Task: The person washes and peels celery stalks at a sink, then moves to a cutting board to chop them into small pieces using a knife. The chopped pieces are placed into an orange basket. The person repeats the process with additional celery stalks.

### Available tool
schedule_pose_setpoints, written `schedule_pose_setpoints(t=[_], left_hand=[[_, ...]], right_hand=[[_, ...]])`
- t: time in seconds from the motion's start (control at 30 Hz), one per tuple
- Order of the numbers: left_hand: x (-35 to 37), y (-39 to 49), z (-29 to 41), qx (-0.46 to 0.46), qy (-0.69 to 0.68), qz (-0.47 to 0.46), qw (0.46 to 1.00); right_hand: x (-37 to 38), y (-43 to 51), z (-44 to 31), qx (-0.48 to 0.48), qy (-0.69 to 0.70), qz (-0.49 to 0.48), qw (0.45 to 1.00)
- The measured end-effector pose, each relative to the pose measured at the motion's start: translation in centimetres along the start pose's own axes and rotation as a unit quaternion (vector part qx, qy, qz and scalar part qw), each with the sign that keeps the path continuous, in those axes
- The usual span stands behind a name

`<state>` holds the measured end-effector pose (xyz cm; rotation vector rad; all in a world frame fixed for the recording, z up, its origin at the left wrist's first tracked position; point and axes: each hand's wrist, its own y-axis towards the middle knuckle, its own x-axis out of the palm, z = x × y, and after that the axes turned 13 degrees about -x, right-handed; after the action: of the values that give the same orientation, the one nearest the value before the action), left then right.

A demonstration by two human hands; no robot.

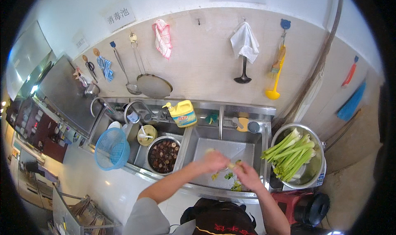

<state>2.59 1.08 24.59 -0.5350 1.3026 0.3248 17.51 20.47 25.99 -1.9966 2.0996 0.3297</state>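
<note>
Over the right sink basin (205,145), my left hand (216,161) grips a pale green stalk (231,166), likely celery, whose far end shows blurred past my fist. My right hand (247,175) holds the same stalk at its other end, with a bit of green leaf by the fingers. Below my hands, torn celery leaves (236,186) and yellowed scraps (215,175) lie on the wet basin floor. To my right, a large steel bowl (319,142) holds a pile of trimmed celery stalks (294,154).
In the middle basin, a steel pot (150,165) of mushrooms in dark liquid stands beside stacked bowls (151,130). A blue plastic basket (112,148) rests at the left. A yellow detergent jug (183,113) and a faucet (221,123) stand at the back. Below right is a red stool (286,199).
</note>
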Motion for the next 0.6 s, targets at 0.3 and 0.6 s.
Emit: schedule_pose_setpoints(t=[0.3, 0.6], left_hand=[[-29.2, 9.3, -14.8, -0.281, -0.146, 0.508, 0.801], [-32.6, 14.0, -17.2, -0.374, -0.15, 0.487, 0.775]], right_hand=[[0.5, -5.9, 4.0, 0.114, -0.071, 0.171, 0.976], [4.0, -13.9, 7.5, 0.226, 0.059, 0.2, 0.952]])
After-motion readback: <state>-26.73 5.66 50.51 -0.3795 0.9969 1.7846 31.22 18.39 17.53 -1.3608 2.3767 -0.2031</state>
